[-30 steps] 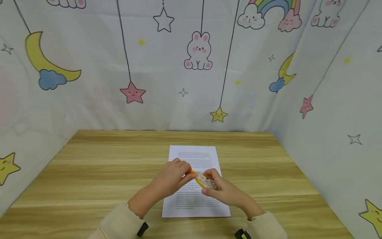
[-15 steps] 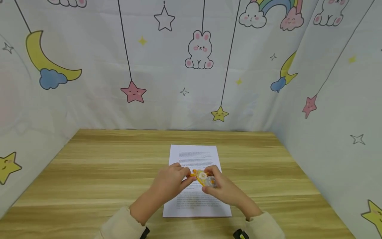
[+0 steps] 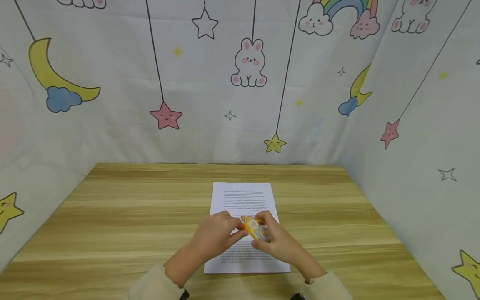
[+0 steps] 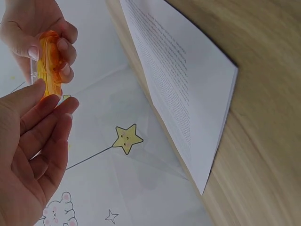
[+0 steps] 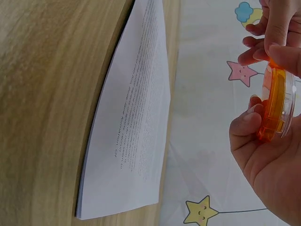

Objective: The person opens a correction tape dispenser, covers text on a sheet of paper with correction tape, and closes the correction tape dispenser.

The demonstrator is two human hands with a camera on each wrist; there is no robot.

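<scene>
An orange and clear correction tape dispenser (image 3: pixel 257 229) is held above the printed paper (image 3: pixel 240 260), its white reel and grey wheel showing through the clear side. My right hand (image 3: pixel 282 239) grips the body between thumb and fingers; in the right wrist view the fingers curl round the orange case (image 5: pixel 273 106). At the narrow end, my left hand (image 3: pixel 215 233) pinches the tip between thumb and fingertips. The left wrist view shows the left thumb and fingertips (image 4: pixel 66 104) meeting at that end. The tip itself is mostly hidden by the fingers.
The paper lies on a wood-grain table (image 3: pixel 131 216), and its edge looks like a thin stack in the right wrist view. A white curtain (image 3: pixel 210 141) with stars, moons and rabbits stands behind the table and along its sides.
The dispenser has turned so that its clear side faces the head camera more. Both hands stay on it, with the left hand slightly lower than a second ago.
</scene>
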